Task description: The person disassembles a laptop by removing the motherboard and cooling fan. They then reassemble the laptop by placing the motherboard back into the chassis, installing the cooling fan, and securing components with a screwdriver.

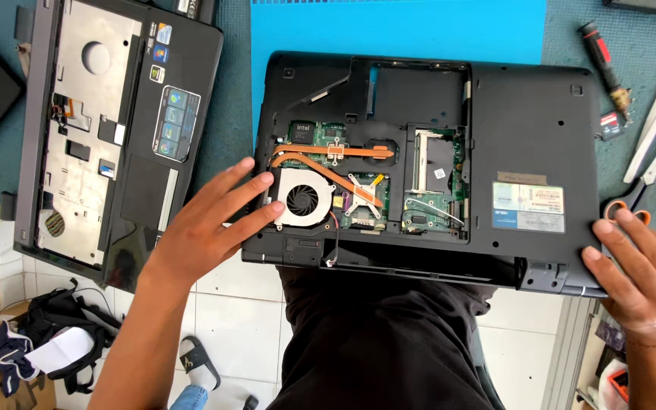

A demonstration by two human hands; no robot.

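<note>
Two laptops: opened black laptop [540,129], stripped laptop chassis [108,129]; one fan [304,199]; one scissors [635,193]; one screwdriver [605,64].

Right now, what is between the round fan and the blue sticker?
In the head view, between the fan and the sticker sits an open bay of green circuit boards.
</note>
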